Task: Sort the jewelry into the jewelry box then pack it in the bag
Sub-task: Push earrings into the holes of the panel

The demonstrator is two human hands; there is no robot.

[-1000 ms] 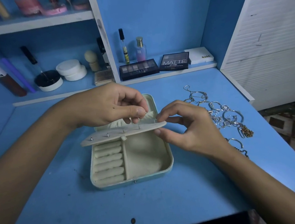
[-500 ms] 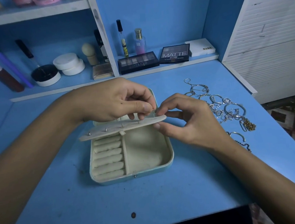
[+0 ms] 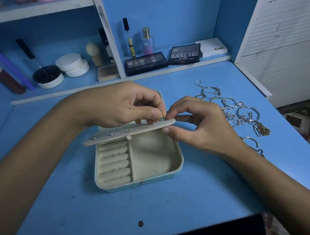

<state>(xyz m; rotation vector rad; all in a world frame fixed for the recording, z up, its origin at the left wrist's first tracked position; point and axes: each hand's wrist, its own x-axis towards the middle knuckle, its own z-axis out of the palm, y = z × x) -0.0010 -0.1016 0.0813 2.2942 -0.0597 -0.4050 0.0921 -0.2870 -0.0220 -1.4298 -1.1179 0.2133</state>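
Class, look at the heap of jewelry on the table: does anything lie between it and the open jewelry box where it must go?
Only the right hand, gripping the earring flap, sits between the jewelry heap and the jewelry box; the tabletop there looks bare.

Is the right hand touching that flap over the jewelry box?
Touching. The head view shows the right hand pinching the end of the flap, thumb beneath and forefinger on top.

cream-lined pale blue jewelry box on a blue table, silver and gold jewelry beside.
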